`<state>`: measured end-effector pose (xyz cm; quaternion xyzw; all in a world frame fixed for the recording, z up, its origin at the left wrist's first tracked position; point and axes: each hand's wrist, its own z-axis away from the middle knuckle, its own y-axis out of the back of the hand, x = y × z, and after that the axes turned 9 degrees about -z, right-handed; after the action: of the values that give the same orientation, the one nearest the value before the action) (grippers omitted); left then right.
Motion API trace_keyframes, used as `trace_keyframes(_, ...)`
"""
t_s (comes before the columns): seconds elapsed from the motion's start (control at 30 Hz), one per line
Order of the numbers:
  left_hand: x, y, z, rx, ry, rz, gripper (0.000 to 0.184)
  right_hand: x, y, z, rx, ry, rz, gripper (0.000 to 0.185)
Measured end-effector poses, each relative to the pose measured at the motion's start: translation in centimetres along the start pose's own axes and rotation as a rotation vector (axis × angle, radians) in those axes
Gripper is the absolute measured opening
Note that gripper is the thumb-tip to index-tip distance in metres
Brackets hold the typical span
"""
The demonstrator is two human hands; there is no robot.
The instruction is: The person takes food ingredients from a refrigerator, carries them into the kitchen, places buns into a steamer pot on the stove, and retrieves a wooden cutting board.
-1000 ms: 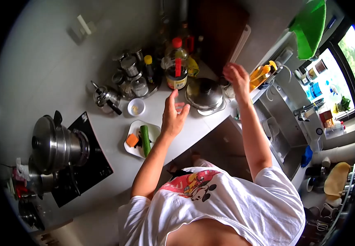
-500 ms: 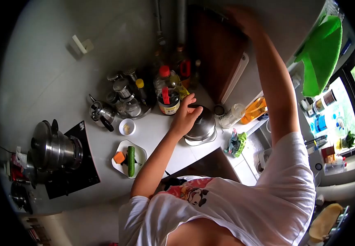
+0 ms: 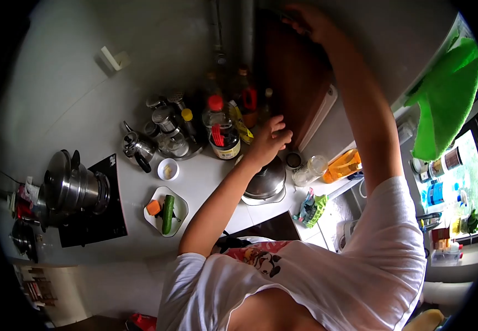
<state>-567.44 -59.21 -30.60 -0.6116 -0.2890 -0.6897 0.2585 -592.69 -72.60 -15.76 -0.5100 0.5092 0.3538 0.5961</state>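
My right hand [image 3: 308, 23] reaches up to the top edge of a dark brown board [image 3: 291, 77] that leans against the wall; its fingers curl at that edge in shadow. Over the lidded metal pot [image 3: 266, 182], my left hand [image 3: 270, 142] hangs with its fingers apart and bent, holding nothing. The pot rests on a white base. Behind my left hand stands a red-capped sauce bottle [image 3: 221, 132]. A white plate [image 3: 179, 220] on the counter bears a green cucumber [image 3: 168, 214] and an orange piece [image 3: 153, 207].
A steamer pot [image 3: 79, 185] stands on the black hob [image 3: 93, 223] at left. A kettle [image 3: 138, 148] and a small white bowl [image 3: 168, 169] are near the plate. Glass jars [image 3: 310, 171] and an orange bottle [image 3: 342, 165] line the right side, below a green cloth [image 3: 448, 94].
My right hand has gone from above the jars up to the brown board's top edge. My left hand has moved right and up, over the pot. The view has shifted.
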Motion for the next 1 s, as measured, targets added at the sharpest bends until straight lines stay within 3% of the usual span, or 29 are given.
trace_keyframes(0.13,-1.4,-0.3,0.6,-0.034,0.066,0.013,0.055,-0.3,-0.2,1.4,0.141,0.131,0.203,0.03)
trace_keyframes(0.27,-1.4,-1.6,1.1,-0.126,0.139,0.055,0.05,-0.8,2.8,-1.0,0.098,0.254,0.414,0.026)
trace_keyframes(0.37,-1.5,-3.3,1.1,-0.235,0.149,0.068,0.045,-5.2,0.8,3.3,0.209,0.145,0.226,0.027)
trace_keyframes(0.47,-1.8,-4.0,1.1,-0.301,0.131,0.078,0.043,-7.7,0.0,5.3,0.287,0.264,0.179,0.034)
trace_keyframes(0.67,-1.6,-3.2,0.6,-0.194,0.195,0.333,0.039,-13.2,-2.8,12.8,0.224,0.383,0.046,0.022)
trace_keyframes(0.73,-2.2,-2.4,0.3,-0.224,0.227,0.404,0.035,-14.5,-3.8,16.0,0.24,0.291,-0.174,0.018)
trace_keyframes(0.77,-2.6,-2.2,0.3,-0.236,0.224,0.406,0.035,-15.1,-2.1,16.0,0.078,0.365,-0.181,0.017)
trace_keyframes(0.87,-4.5,-1.9,-0.4,-0.245,0.246,0.435,0.036,-16.8,-6.6,21.8,0.208,0.297,-0.324,0.016)
trace_keyframes(0.93,-6.1,-2.1,-1.7,-0.191,0.409,0.715,0.039,-16.7,-9.6,25.7,0.383,0.542,0.033,0.02)
trace_keyframes(0.97,-5.8,-2.2,-2.0,-0.179,0.454,0.799,0.042,-17.1,-8.9,26.6,0.324,0.621,0.081,0.031)
trace_keyframes(1.0,-5.6,-2.2,-2.3,-0.194,0.451,0.799,0.042,-18.0,-7.5,28.0,0.332,0.628,0.092,0.031)
